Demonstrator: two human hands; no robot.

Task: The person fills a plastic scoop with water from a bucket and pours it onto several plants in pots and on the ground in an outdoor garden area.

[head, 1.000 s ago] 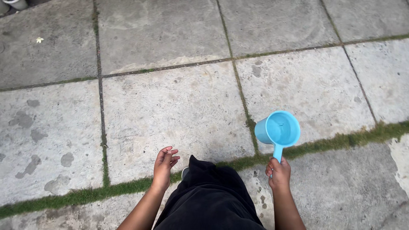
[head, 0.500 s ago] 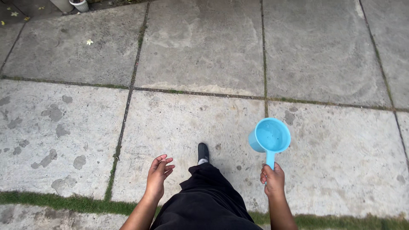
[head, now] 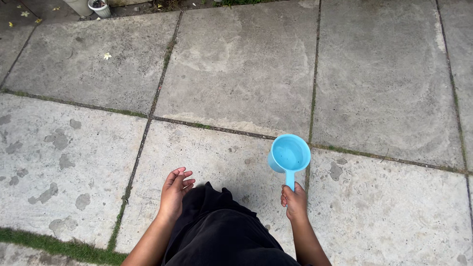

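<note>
Right hand (head: 294,201) closed around handle of light blue plastic dipper (head: 288,154), cup held mouth-up out in front, above joint between grey paving slabs (head: 236,64). Water visible inside cup. Left hand (head: 174,193) empty, fingers loosely spread, hanging just beside black trousers (head: 221,231). Small white pot (head: 99,7) at far top-left edge, well apart. Grass strip (head: 64,246) in slab joint, lower left.

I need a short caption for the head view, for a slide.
Right hand carries a blue dipper over paving slabs; left hand empty.
</note>
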